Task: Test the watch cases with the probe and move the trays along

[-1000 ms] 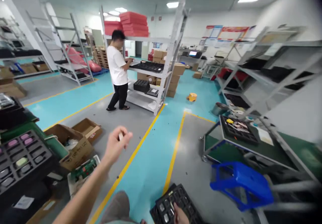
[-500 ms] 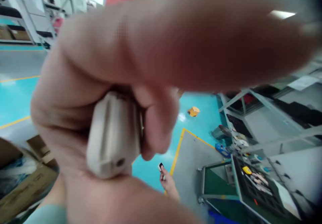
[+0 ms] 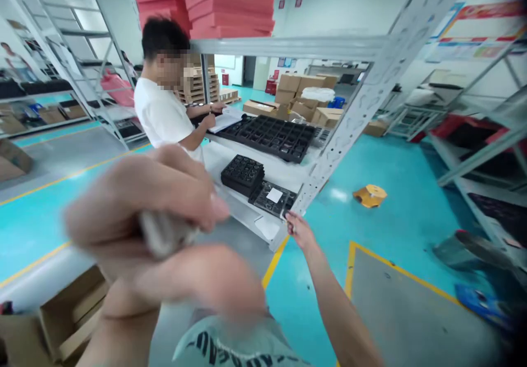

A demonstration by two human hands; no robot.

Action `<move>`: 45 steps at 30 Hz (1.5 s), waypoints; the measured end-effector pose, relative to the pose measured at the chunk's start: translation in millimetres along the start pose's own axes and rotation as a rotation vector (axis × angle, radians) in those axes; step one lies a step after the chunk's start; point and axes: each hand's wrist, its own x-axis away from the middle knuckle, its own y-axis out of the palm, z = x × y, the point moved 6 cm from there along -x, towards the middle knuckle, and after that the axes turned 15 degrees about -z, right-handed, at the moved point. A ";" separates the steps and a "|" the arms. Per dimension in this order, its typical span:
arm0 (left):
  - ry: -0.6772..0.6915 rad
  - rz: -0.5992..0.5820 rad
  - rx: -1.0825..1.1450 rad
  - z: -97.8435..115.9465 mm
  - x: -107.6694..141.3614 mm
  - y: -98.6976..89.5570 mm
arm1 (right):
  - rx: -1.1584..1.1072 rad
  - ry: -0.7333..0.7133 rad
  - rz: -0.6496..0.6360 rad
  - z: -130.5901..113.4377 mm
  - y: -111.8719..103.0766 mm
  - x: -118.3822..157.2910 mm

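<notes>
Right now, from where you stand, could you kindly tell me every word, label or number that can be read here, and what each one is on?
Pale grey-green T-shirt: dark letters, blurred and cut off, perhaps "AUDEAU".
Long red-banded wall poster: too small to read.
Small white label on the black plastic tray: too small to read.
Open white notebook: too small to read.

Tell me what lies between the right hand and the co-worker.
Between the right hand and the co-worker, the head view shows a white metal shelf bearing a black grid tray and a labelled black tray.
</notes>
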 end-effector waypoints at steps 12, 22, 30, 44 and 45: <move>-1.123 -0.211 0.664 -511.2 -63.1 176.4 | 0.036 -0.192 0.189 -216.0 14.0 -380.4; -0.613 -0.616 0.251 -675.4 -374.2 312.0 | 0.389 -0.094 0.308 -248.8 27.5 -544.8; -0.386 -0.997 -0.196 -708.4 -403.4 382.9 | 0.567 -0.063 0.230 -250.1 28.4 -561.5; -0.099 -0.575 -0.416 -654.3 -315.1 301.8 | 0.250 -0.070 0.258 -232.6 -13.1 -535.9; -0.109 -0.481 -0.382 -655.7 -298.6 290.5 | 0.294 -0.089 0.274 -231.4 -11.7 -534.4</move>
